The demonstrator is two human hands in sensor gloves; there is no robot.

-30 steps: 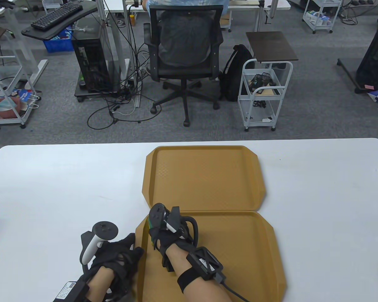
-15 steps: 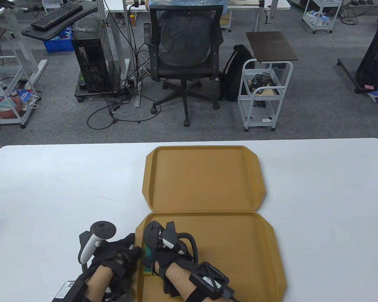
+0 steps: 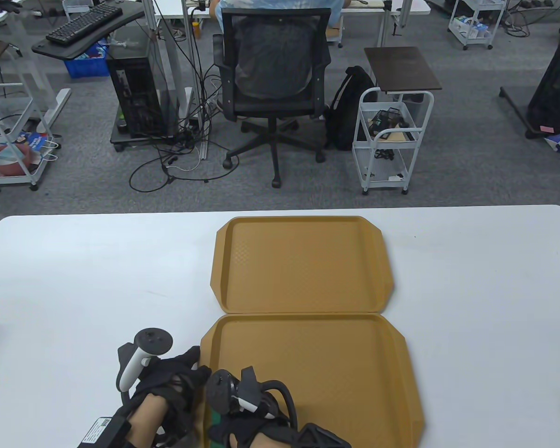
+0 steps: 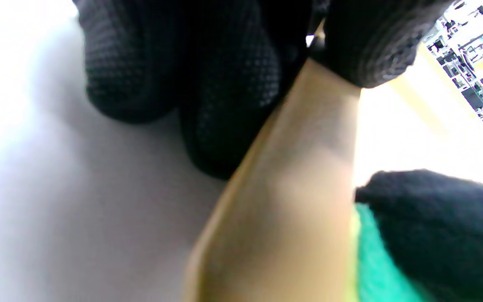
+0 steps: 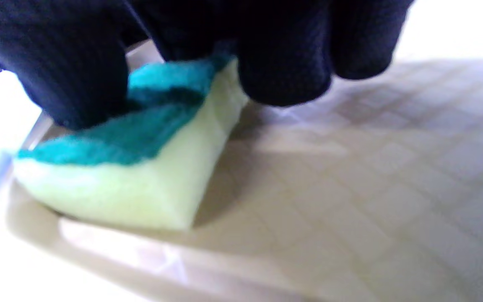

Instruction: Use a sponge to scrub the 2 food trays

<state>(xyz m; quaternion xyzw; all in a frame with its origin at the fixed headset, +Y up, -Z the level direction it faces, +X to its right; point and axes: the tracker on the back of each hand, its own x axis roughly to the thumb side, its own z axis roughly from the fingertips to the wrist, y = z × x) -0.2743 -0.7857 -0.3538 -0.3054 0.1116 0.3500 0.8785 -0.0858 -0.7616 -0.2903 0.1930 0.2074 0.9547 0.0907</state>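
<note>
**Near tray under the sponge, far tray waiting**

While the right hand (image 3: 242, 420) is gripping the sponge (image 5: 132, 155) and pressing it onto the floor of the near tray (image 3: 345, 368), the scrubbing step is looking well underway on this first tray. The right wrist view is showing gloved fingers (image 5: 283, 63) curled over the sponge's green pad, with the yellow foam sitting flat on the tray's textured bottom, close against the tray's left rim at its corner nearest the person. The left hand (image 3: 177, 382) is resting on the table (image 3: 74, 280) just beside that same left rim, its fingertips touching the edge as if steadying it; the fingers are lying relaxed and holding nothing.

Judging from this, the next move is calling for a stroke away from that corner across the rest of the near tray's floor, then a shift to the far tray (image 3: 303, 266).

Neither tray is holding anything apart from the sponge in the near one. The far tray is lying just beyond the near tray, their long edges touching.
</note>
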